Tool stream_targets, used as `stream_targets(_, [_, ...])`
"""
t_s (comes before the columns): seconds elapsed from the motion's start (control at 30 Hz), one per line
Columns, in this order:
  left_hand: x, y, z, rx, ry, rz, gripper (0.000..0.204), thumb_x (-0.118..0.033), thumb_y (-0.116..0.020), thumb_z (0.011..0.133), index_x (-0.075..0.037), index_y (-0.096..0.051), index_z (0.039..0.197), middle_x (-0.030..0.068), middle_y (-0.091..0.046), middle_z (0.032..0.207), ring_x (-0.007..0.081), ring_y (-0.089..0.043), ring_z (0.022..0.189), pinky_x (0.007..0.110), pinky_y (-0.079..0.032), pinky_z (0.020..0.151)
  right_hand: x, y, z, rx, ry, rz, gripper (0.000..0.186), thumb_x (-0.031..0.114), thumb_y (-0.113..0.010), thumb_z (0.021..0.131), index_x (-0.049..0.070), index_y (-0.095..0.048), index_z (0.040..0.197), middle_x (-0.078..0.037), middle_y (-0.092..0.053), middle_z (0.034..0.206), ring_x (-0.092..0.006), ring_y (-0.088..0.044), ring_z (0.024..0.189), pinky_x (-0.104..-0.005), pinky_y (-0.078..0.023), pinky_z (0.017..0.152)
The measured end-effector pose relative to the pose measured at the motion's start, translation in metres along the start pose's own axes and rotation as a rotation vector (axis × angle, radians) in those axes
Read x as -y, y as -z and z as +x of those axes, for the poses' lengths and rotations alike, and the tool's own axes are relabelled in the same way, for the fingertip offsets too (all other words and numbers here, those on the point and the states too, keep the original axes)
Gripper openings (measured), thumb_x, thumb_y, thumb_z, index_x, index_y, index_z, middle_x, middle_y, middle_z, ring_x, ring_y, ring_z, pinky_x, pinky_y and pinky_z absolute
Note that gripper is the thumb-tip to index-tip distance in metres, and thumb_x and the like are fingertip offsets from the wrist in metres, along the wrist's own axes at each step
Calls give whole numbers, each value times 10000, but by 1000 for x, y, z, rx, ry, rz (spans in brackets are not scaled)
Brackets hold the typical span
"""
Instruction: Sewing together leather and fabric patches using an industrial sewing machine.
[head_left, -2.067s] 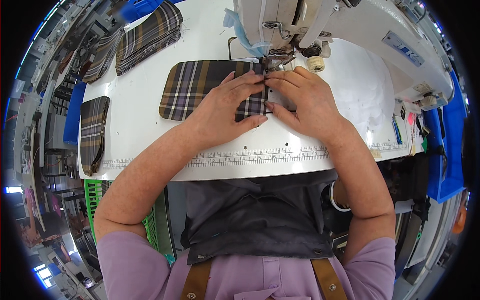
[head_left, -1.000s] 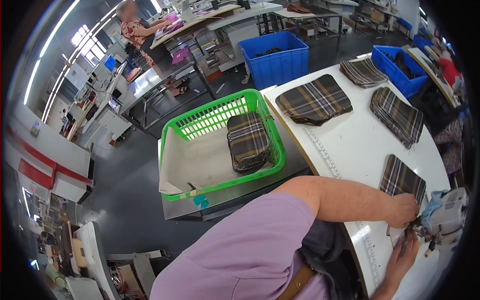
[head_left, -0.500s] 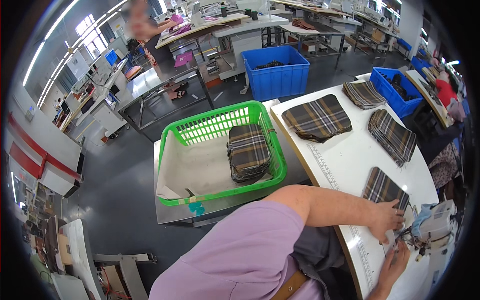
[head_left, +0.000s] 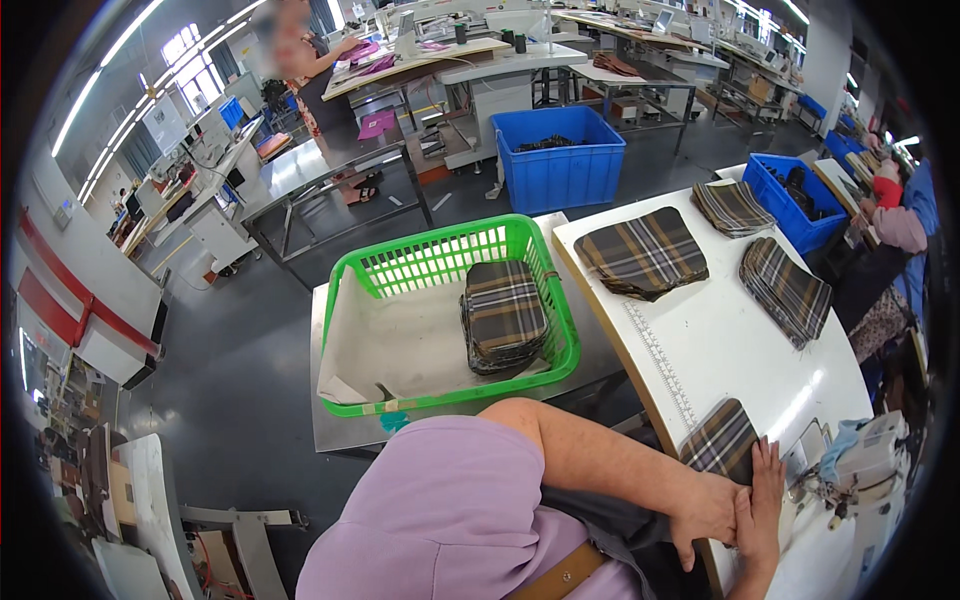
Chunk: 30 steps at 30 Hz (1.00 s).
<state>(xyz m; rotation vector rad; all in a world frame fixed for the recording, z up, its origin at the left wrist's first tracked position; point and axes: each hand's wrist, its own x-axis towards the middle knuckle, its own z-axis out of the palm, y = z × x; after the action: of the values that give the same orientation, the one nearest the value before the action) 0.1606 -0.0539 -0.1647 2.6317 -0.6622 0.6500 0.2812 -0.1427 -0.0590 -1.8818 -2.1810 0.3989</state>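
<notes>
A plaid fabric piece [head_left: 722, 440], brown and black with pale stripes, lies on the white table beside the sewing machine [head_left: 865, 465]. My right hand [head_left: 765, 490] rests along the right edge of this piece, fingers stretched out and pointing away from me. Across its near end reaches my left arm, which covers that part. My left hand [head_left: 705, 508] is low at the near table edge, thumb apart from the fingers. Its fingertips meet my right hand and are partly hidden there.
Plaid stacks [head_left: 642, 250], [head_left: 733, 207], [head_left: 788, 288] lie farther up the white table [head_left: 770, 370]. Left of it stands a green basket [head_left: 450, 400] holding another plaid stack [head_left: 505, 315]. Blue bins [head_left: 560, 175], [head_left: 795, 205] stand beyond. People work at the far left and right.
The plaid piece has come away from the sewing machine, leftward and nearer to me. My left hand has moved left and down; my right hand has moved up onto the piece's edge.
</notes>
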Motion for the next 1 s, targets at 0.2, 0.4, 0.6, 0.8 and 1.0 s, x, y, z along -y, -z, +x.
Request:
stream_targets(0.2, [-17,16,-6,34,6,131,1038,-726,-707,706,-49,-531,1474,146,-586,1427,328,-470,1388,559,-224,1201,-5,1,3,30,-2,-20,803,596,-280,1050,15,-336,1600,-183,-315,1674,-384,-191,1581,-552,-68,1273])
stream_targets(0.4, [-41,14,-6,56,82,212,1018,-577,-759,769,-2,-420,1537,181,-468,1518,353,-396,1445,565,-172,1244,-14,0,11,35,-40,-45,801,606,-280,1047,43,-319,1615,-166,-301,1684,-360,-178,1588,-539,-47,1276])
stream_targets(0.6, [-61,-15,-3,-85,217,481,697,-352,-569,942,3,-433,1527,163,-471,1526,331,-407,1448,520,-271,1215,-13,-4,16,11,-63,-106,751,574,-269,1065,68,-328,1616,-146,-304,1686,-343,-182,1589,-530,-59,1279])
stream_targets(0.8, [-59,-21,-6,-162,226,502,596,-259,-525,949,10,-486,1479,153,-501,1500,323,-442,1414,510,-314,1185,-15,-7,16,-16,-66,-126,720,561,-271,1073,91,-348,1612,-124,-312,1686,-326,-189,1589,-524,-68,1280])
stream_targets(1.0, [-71,-10,-15,-174,221,441,698,-336,-635,909,13,-469,1490,146,-485,1516,331,-421,1441,502,-296,1212,-15,-10,16,-35,-85,-165,700,542,-288,1075,100,-347,1614,-122,-310,1687,-335,-195,1585,-532,-76,1278])
